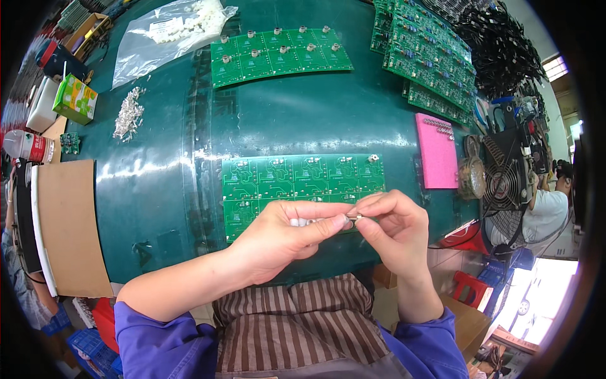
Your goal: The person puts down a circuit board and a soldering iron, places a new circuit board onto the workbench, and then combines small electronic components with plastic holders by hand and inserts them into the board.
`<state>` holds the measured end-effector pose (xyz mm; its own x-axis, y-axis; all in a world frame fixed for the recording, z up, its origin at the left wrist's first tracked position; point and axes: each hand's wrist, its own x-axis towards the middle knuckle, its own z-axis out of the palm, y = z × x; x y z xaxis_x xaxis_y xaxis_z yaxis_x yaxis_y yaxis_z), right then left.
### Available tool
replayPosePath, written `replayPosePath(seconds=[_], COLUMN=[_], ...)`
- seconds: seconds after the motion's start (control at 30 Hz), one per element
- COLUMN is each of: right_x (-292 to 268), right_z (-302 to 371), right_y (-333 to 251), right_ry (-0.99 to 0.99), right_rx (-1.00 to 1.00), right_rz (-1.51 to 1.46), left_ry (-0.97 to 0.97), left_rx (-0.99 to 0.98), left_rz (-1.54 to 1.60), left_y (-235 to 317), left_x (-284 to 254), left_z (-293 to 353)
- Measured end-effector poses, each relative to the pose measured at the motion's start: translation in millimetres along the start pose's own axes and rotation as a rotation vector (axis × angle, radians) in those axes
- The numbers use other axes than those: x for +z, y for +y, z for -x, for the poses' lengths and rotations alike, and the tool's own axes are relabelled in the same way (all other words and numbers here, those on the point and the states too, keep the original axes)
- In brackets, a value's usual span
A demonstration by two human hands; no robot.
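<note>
Over the near edge of a green circuit board panel [290,175], my two hands meet at the fingertips. Between thumb and forefinger my right hand [399,230] pinches a small silvery component [354,217]. The fingertips of my left hand [284,235] press at the other end of that part. Several small white spacers [302,222] are tucked in the left fingers. One round component [374,158] stands at the panel's far right corner. The hands hide part of the panel's near row.
Beyond lies a second panel [281,60] bearing several round components. A plastic bag of white pieces [189,22] and a heap of silvery parts [129,115] lie left. Stacked boards [429,57], a pink foam block [437,158] and a small fan [502,180] are right.
</note>
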<state>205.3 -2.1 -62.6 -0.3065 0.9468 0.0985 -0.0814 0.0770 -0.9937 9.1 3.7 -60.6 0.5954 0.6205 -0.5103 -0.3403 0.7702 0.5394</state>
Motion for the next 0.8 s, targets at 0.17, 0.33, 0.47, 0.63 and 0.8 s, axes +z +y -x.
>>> replayPosePath(seconds=[0.17,0.33,0.47,0.63,0.8], right_x=[-2.2,-3.9,-3.6,-1.8,-1.0], right_z=[-3.1,-4.1,-5.2,-5.8,-8.2], right_y=[-3.7,-7.1,-8.2,-6.1,-1.5], right_ry=[-0.026,-0.059,-0.057,-0.035,-0.068], right_rx=[-0.025,-0.053,-0.032,-0.049,-0.128], right_rz=[0.099,0.188,0.189,0.240,0.333], left_ry=[0.060,0.038,0.048,0.055,0.021], left_rx=[-0.009,-0.022,-0.018,-0.024,-0.036], left_rz=[-0.013,0.011,0.005,0.005,0.000], left_y=[0.4,0.5,-0.7,1.3,1.7], left_x=[3.8,2.8,1.5,1.1,-0.8], left_z=[-0.7,-0.1,-1.2,-1.9,-2.1])
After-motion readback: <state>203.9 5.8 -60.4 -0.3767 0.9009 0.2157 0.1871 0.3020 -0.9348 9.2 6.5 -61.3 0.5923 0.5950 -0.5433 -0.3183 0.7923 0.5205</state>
